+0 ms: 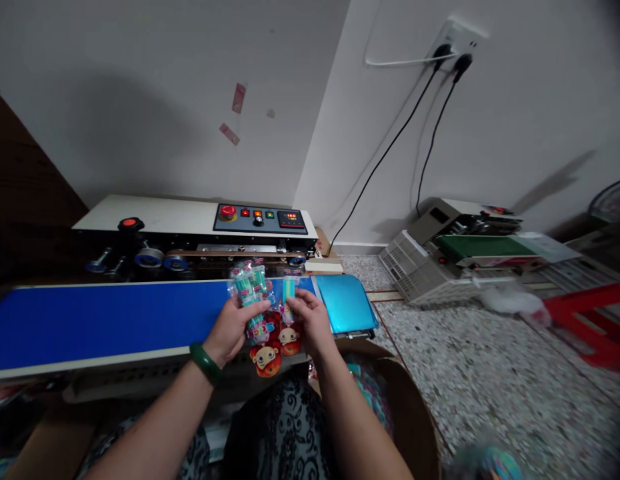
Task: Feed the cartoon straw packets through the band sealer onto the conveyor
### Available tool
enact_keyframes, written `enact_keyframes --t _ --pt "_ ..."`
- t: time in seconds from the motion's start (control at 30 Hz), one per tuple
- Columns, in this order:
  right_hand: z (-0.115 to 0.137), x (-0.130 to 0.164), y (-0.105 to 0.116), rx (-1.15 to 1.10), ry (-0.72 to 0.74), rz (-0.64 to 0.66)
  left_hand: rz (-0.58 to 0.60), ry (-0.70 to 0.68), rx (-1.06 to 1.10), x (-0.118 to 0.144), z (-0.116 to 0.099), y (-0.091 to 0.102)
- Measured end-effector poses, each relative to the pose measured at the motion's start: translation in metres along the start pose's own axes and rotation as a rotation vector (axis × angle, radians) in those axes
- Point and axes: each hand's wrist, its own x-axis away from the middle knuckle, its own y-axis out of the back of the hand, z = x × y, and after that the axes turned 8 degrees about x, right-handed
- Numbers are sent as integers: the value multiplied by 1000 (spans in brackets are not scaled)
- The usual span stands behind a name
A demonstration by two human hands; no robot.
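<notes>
A dark patterned cloth (293,427) covers the lap, and right of it stands a brown carton (425,427) with colorful packets (373,397) inside. The left hand (233,327), a green bangle (206,362) at its wrist, grips a bunch of clear packets (251,293), thumb pressed on top. The right hand (310,317) pinches a single packet (289,291), striped turquoise and yellow, between thumb and fingers, just beside the bunch. Both are held up toward the right end of the blue belt (120,317), their red-haired cartoon faces hanging past its near edge in this view. A shiny turquoise plate (343,303) adjoins the belt's right edge. Along the far edge runs a sealing machine (160,217) with a red button (229,212) and lit display (291,217). Farther right, a green-belted machine (483,247) sits by a white crate (410,270); a wall socket (455,40) holds two black plugs.
</notes>
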Motion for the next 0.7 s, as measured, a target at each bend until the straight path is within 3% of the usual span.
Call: enact_keyframes --t 0.1,0.2,0.33,0.47,0.6,0.7 --pt "4 -10 19 -57 38 -262 -48 -6 -45 2 0 1" --pt "16 -30 45 17 0 -334 -64 -2 -73 2 1 4" --pt "26 -58 58 176 -161 -147 -42 -11 -80 0 2 7" --pt "27 -77 47 232 -193 -39 -53 -45 -74 -4 2 6" --pt "24 -69 27 241 -63 -90 -49 -50 -40 -6 2 5" --pt "17 -41 10 217 53 118 -64 -49 -11 -7 5 4"
